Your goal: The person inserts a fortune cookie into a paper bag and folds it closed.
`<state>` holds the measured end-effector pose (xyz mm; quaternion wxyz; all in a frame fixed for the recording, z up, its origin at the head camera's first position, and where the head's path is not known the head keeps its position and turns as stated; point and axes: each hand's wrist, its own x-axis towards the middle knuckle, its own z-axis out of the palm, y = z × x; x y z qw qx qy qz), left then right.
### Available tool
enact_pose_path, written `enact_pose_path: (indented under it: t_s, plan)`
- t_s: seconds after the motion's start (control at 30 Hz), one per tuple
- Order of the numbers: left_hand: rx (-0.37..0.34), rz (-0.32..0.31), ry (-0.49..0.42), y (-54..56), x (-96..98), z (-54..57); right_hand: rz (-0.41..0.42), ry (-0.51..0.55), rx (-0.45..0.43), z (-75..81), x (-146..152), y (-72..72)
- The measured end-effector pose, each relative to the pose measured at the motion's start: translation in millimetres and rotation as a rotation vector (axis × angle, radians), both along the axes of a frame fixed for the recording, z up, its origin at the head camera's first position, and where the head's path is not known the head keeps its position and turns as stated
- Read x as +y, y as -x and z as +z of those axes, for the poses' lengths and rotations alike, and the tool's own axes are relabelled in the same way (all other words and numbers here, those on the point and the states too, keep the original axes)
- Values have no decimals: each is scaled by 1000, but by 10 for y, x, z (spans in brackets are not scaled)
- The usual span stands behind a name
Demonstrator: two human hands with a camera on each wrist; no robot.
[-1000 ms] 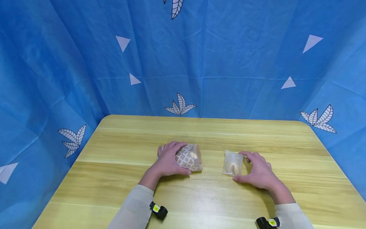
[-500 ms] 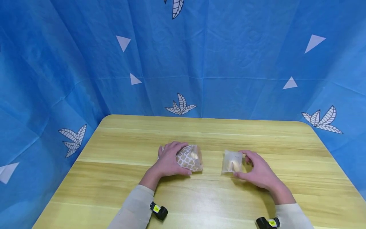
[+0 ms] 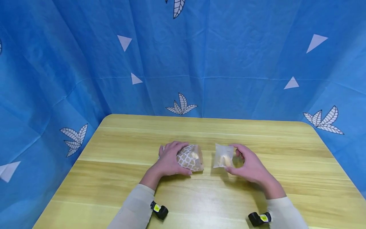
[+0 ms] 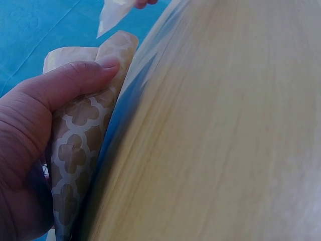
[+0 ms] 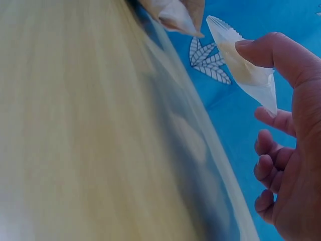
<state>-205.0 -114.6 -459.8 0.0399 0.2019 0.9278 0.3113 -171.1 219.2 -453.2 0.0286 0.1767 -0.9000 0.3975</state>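
On the table lies a brown paper bag with a white lattice pattern, its mouth end facing right. My left hand grips it from the left, thumb along the near side; the palm hides its other end. To the right, my right hand pinches a wrapped fortune cookie between thumb and index finger, at the packet's right edge. The wrapper is translucent and crimped along one edge in the right wrist view, with a pale beige folded shape inside. A gap separates the packet from the bag's mouth.
The wood-grain table has rounded far corners. Behind it and along its sides hangs a blue curtain with leaf and triangle prints. A black camera is strapped to each wrist.
My right hand has lifted the wrapped fortune cookie from the table and carried it left and slightly away, closer to the bag. The left hand and bag have stayed put.
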Motion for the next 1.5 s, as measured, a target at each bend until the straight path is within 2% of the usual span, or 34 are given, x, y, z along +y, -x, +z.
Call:
enact_pose_path:
  t_s: [0.2,0.6,0.87,1.2,1.5]
  plan:
    - [4,-5,-1,6,10,4,27,32,-11,51,-125,51]
    - [5,-21,4,5,12,-9,76,77,1,-13,-360,127]
    - [0,-28,13,10,4,-10,84,44,-19,-14,-435,138]
    - [5,-45,22,10,5,-15,57,-71,9,36,-422,133]
    - [-7,-52,20,14,3,-27,42,-115,17,94,-421,129]
